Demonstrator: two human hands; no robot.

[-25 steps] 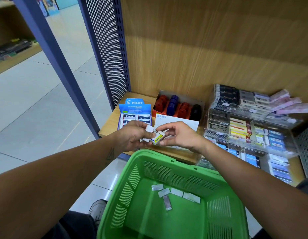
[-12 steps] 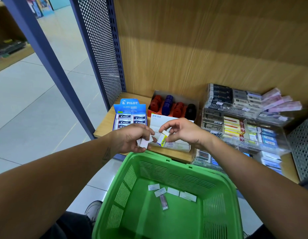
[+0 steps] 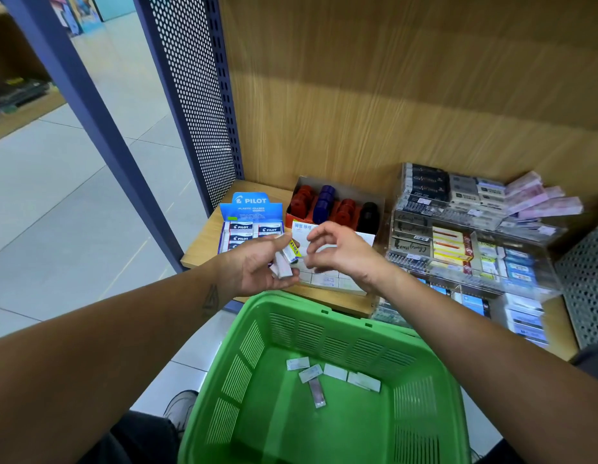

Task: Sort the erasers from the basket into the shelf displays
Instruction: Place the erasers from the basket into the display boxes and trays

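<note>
Erasers, basket to shelf: sorting partly done, six or so left in the basket

Your left hand (image 3: 257,262) grips a small bunch of erasers (image 3: 285,262), one with a yellow sleeve, fingers curled around them; your right hand (image 3: 337,252) hovers just beside it at 3 o'clock, fingers loosely bent and pinched on nothing you can see. Directly beneath both hands sits a white display box (image 3: 327,279) on the shelf (image 3: 203,252), rows already filled. The PILOT box (image 3: 247,226) at 10 o'clock of your hands looks stocked; the clear tiered display (image 3: 474,249) at 3 o'clock holds mixed brands. Remaining stock: loose erasers (image 3: 334,373) on the floor of the green basket (image 3: 290,430), at 6 o'clock. Judged roughly most of the way through, with the held bunch and the basket remainder still to place
</note>
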